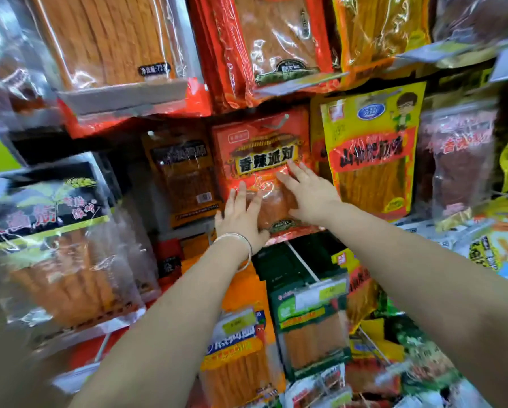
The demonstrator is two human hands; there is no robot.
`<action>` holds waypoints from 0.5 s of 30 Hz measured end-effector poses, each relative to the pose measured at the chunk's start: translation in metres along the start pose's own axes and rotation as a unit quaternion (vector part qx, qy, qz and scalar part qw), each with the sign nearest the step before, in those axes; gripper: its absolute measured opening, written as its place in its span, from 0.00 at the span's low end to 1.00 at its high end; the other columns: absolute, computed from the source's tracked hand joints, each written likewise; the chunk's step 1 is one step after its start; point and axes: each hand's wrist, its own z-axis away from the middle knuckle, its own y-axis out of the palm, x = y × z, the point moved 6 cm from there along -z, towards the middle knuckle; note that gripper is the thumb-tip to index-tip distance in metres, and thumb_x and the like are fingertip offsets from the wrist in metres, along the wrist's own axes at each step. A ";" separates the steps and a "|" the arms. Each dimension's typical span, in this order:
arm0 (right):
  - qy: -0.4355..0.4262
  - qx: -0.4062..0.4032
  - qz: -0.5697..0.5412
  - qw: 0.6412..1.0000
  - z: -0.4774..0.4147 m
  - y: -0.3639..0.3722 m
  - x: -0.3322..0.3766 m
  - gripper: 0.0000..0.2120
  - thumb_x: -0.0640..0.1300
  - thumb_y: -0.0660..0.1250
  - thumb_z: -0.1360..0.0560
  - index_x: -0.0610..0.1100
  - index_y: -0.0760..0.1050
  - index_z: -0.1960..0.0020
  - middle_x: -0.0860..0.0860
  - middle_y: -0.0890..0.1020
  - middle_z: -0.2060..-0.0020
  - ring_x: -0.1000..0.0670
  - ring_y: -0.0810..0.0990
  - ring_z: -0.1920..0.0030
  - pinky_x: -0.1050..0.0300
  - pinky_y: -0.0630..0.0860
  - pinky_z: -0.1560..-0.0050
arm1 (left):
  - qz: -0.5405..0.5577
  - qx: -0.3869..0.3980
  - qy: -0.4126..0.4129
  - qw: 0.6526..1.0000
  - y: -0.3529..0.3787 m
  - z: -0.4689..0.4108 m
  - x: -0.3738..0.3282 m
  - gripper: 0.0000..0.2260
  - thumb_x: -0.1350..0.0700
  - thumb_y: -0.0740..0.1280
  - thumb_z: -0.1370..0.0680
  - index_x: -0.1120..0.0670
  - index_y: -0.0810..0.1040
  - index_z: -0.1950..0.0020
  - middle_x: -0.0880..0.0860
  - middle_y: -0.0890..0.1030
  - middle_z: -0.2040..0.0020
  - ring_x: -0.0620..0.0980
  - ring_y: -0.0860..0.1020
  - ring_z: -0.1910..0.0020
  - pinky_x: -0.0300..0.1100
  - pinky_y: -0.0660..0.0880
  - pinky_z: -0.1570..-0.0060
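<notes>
- The red snack packet (pixel 261 148) hangs in the middle of the frame, on the display rack between a dark orange packet (pixel 185 178) to its left and a yellow packet (pixel 373 148) to its right.
- The left hand (pixel 242 213) lies flat on the packet's lower left part, fingers straight and slightly spread, gripping nothing. A silver bracelet (pixel 238 242) sits at its wrist.
- The right hand (pixel 311 198) presses on the packet's lower right part, fingers straight and apart, their tips just under the yellow label.
- A green packet (pixel 308 319) hangs lower, between the two forearms.
</notes>
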 end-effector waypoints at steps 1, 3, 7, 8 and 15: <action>0.002 -0.003 -0.007 1.000 0.003 -0.009 0.001 0.38 0.51 0.67 0.27 0.53 0.52 0.23 0.46 0.48 0.22 0.44 0.54 0.24 0.49 0.66 0.33 | 0.015 -0.003 0.003 1.000 -0.005 0.003 -0.001 0.36 0.46 0.66 0.27 0.42 0.49 0.24 0.49 0.38 0.23 0.53 0.41 0.24 0.59 0.52 0.29; 0.015 -0.009 -0.037 0.999 0.016 -0.026 0.002 0.29 0.49 0.65 0.27 0.54 0.62 0.26 0.47 0.61 0.25 0.44 0.67 0.29 0.48 0.70 0.38 | 0.055 -0.009 0.017 0.998 -0.017 0.014 -0.004 0.30 0.47 0.65 0.26 0.45 0.59 0.25 0.50 0.44 0.22 0.54 0.48 0.24 0.56 0.58 0.29; 0.057 -0.023 -0.152 0.986 0.072 -0.038 0.000 0.17 0.52 0.65 0.26 0.55 0.76 0.38 0.50 0.81 0.42 0.46 0.78 0.42 0.52 0.73 0.45 | 0.201 0.008 0.042 0.979 -0.030 0.062 -0.021 0.24 0.54 0.64 0.24 0.52 0.65 0.27 0.54 0.63 0.26 0.53 0.63 0.28 0.42 0.60 0.31; 0.067 -0.035 -0.201 0.977 0.090 -0.038 0.002 0.14 0.53 0.66 0.27 0.54 0.78 0.42 0.50 0.83 0.46 0.47 0.79 0.45 0.54 0.74 0.47 | 0.233 -0.007 0.039 0.972 -0.033 0.080 -0.024 0.23 0.55 0.65 0.24 0.53 0.67 0.29 0.55 0.68 0.29 0.53 0.66 0.30 0.39 0.61 0.34; 0.102 0.094 -0.442 0.886 0.268 0.054 0.047 0.03 0.45 0.70 0.27 0.50 0.77 0.58 0.59 0.78 0.66 0.59 0.75 0.63 0.62 0.69 0.57 | 0.455 0.045 -0.055 0.888 0.030 0.275 -0.043 0.12 0.68 0.63 0.24 0.63 0.77 0.42 0.59 0.80 0.48 0.44 0.76 0.57 0.40 0.71 0.51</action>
